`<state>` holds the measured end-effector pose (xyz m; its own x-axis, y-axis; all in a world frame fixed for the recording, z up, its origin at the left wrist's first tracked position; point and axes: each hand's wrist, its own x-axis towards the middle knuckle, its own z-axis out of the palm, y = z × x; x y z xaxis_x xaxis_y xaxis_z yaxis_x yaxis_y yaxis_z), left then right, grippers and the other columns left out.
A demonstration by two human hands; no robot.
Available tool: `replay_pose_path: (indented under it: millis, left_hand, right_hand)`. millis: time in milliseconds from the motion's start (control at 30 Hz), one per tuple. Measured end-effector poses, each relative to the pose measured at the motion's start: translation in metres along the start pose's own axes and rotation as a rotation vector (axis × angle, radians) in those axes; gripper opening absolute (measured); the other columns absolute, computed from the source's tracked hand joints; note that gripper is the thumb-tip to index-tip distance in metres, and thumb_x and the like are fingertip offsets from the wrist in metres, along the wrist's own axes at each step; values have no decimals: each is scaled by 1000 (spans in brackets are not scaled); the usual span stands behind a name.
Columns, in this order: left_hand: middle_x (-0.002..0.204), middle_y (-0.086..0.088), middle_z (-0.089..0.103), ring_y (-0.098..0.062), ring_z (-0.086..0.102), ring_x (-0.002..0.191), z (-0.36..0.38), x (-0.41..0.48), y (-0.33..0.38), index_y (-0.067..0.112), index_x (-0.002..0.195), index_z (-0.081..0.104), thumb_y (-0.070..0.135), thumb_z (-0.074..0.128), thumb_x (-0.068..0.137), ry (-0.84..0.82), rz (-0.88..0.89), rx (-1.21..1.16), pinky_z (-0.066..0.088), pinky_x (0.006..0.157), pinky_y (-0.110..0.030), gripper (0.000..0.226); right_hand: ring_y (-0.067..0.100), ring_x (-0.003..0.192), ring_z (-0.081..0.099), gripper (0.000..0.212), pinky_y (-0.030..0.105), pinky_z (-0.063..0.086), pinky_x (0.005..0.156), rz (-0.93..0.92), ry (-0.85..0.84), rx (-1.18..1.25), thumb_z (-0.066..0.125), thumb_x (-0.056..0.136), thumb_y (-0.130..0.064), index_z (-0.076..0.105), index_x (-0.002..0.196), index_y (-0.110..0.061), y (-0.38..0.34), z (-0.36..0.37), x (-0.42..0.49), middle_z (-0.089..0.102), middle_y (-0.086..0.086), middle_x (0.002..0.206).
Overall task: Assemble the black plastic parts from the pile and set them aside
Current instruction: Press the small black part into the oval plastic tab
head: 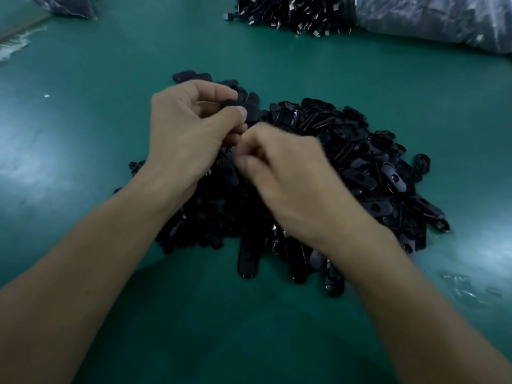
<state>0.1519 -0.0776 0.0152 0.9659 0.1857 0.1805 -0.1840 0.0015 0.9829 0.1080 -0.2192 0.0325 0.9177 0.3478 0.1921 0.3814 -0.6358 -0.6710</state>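
The black plastic part (251, 114) looks light, stiff and smooth, probably slippery, and is best pinched across its flat faces. The left hand (188, 128) holds it that way, fingers (213, 90) curled narrow and thumb on top, at the ten o'clock edge of the pile (360, 167) on the desk (110, 79). The blurred right hand (291, 173) has tightly curled fingers; I cannot tell whether they pinch anything.

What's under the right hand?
Black plastic parts of the pile, which spreads past the right hand on the green table. Parts directly beneath are covered; whether its curled fingers pinch one cannot be seen. The left hand pinches a black part.
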Motion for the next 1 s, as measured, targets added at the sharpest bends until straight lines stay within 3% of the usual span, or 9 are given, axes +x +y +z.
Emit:
replay_pose_path:
  millis: [100,233,500,667,867,1000]
  left_hand:
    - [67,-2,74,-15,71,62,4,-6,1,15,89,68,2,75,82,-86,-5,31,58,62,-25,16]
    - [70,-7,75,-20,74,64,13,-17,2,12,86,72,-3,75,82,-215,-25,26,59,61,-25,16]
    - [76,-12,76,-21,75,72,15,-19,5,7,90,73,-7,73,82,-311,-196,-178,59,64,-23,16]
    - [77,-14,76,-22,76,74,15,-19,7,5,91,73,-11,70,82,-339,-235,-242,59,63,-22,18]
    - [77,-13,76,-22,76,74,14,-20,8,5,90,73,-10,71,80,-354,-235,-235,59,63,-23,18]
    - [73,-10,75,-23,76,74,14,-22,7,8,90,74,-8,73,79,-391,-214,-193,59,63,-24,19]
  right_hand:
    - [6,74,66,12,24,55,67,-26,197,117,62,97,-21,64,90,-30,17,-19,-7,67,-12,79]
    - [2,70,69,19,13,51,65,57,338,375,67,94,-10,71,94,-29,40,-29,-12,74,-12,76]
    - [12,75,73,22,17,53,67,106,339,603,69,92,-5,66,106,-22,49,-28,-23,77,0,84]
    - [17,72,74,12,20,55,66,93,365,645,72,89,-4,69,93,-15,47,-30,-25,77,7,82]
    - [7,70,64,15,17,51,63,75,386,580,75,87,-9,73,86,-24,49,-30,-25,71,-7,74]
    - [7,68,66,16,16,50,61,84,376,576,74,88,-9,74,88,-25,49,-32,-26,72,-5,72]
